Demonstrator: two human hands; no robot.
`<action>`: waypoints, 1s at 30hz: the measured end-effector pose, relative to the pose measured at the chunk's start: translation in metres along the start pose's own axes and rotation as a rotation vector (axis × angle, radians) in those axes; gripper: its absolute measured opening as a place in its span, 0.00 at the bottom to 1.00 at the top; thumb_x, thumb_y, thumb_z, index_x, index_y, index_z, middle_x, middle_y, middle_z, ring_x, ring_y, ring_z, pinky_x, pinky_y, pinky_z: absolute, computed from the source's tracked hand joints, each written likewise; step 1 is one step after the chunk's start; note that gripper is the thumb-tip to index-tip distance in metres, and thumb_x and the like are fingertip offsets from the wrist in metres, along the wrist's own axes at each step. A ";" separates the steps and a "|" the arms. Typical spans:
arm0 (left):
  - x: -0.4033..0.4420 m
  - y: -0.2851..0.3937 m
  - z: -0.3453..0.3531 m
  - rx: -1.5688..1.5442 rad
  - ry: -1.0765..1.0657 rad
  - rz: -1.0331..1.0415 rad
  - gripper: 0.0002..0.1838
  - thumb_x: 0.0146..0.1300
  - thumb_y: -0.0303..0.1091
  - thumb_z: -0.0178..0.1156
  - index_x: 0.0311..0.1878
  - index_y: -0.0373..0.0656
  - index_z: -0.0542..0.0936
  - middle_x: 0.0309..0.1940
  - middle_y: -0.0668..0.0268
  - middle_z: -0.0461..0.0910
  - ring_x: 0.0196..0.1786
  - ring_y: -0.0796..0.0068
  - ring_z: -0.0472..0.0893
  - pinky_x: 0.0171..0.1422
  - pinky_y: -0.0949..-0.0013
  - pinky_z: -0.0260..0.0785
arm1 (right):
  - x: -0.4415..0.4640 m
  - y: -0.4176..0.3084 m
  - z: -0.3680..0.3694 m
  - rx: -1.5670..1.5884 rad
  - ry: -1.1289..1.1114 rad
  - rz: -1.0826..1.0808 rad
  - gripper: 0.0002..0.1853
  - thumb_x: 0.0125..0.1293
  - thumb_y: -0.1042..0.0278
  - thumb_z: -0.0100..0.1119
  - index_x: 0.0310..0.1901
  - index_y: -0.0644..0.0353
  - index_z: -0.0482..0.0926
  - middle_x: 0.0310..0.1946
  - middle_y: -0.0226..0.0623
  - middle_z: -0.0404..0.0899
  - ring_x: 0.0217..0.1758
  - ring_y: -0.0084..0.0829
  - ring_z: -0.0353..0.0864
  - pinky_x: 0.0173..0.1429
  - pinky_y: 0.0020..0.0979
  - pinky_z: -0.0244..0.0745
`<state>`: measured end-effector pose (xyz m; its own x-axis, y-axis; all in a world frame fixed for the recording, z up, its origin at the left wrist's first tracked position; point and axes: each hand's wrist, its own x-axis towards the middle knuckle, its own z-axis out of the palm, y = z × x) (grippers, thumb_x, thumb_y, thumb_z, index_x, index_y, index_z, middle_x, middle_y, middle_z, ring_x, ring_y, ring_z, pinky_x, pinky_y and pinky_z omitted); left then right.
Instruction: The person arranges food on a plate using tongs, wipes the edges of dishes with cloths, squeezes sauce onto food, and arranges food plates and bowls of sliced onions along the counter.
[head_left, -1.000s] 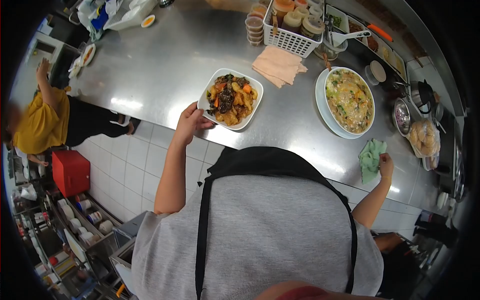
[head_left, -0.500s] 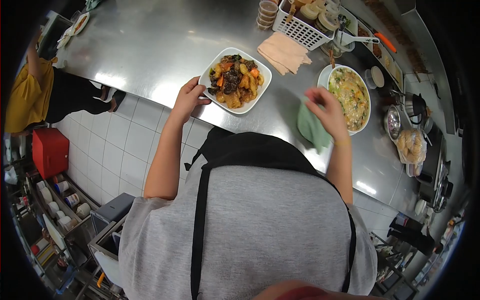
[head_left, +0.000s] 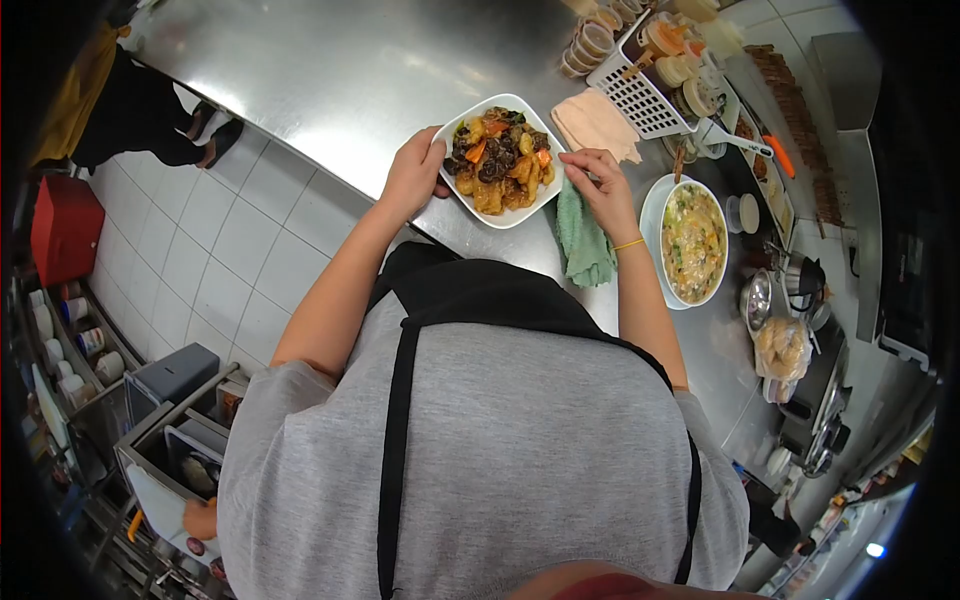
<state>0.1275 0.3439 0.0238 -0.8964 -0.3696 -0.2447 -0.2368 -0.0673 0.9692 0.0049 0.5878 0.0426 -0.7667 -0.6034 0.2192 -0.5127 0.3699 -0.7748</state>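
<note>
"Holding what?"
"Dish [head_left: 497, 221], between both hands: left hand [head_left: 418, 172] grasping one rim, right hand [head_left: 597, 187] holding green cloth [head_left: 584, 242] at the other."
"Step?"
"Apparently steadying it; any move calls for level hands."

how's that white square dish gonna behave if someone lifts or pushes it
The white square dish looks like hard ceramic, so it should stay stiff and might chip if knocked. Its glossy, heaped food probably adds weight and could spill if tilted. The smooth metal counter suggests it may slide easily when pushed.
</note>
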 end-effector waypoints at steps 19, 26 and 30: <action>0.004 0.015 0.003 0.179 0.015 0.087 0.16 0.63 0.30 0.42 0.49 0.29 0.71 0.29 0.55 0.76 0.17 0.72 0.74 0.22 0.71 0.69 | 0.026 -0.036 -0.011 -0.575 -0.365 -0.068 0.11 0.56 0.75 0.51 0.41 0.56 0.77 0.33 0.39 0.71 0.36 0.42 0.76 0.41 0.37 0.72; 0.002 0.016 0.010 0.171 0.100 0.090 0.16 0.62 0.29 0.41 0.48 0.29 0.71 0.29 0.53 0.76 0.17 0.71 0.75 0.21 0.70 0.69 | 0.030 -0.029 -0.013 -0.510 -0.436 -0.022 0.10 0.55 0.78 0.47 0.38 0.59 0.76 0.31 0.41 0.69 0.37 0.40 0.73 0.44 0.36 0.68; 0.005 0.018 0.007 0.197 0.053 0.083 0.16 0.62 0.29 0.40 0.48 0.29 0.71 0.30 0.52 0.76 0.18 0.70 0.76 0.21 0.70 0.70 | 0.039 -0.022 -0.021 -0.349 -0.473 0.080 0.08 0.55 0.77 0.46 0.34 0.61 0.76 0.29 0.40 0.69 0.36 0.38 0.73 0.44 0.32 0.67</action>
<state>0.1160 0.3473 0.0402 -0.8961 -0.4150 -0.1577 -0.2367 0.1460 0.9606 -0.0219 0.5713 0.0804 -0.5937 -0.7837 -0.1825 -0.6183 0.5895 -0.5198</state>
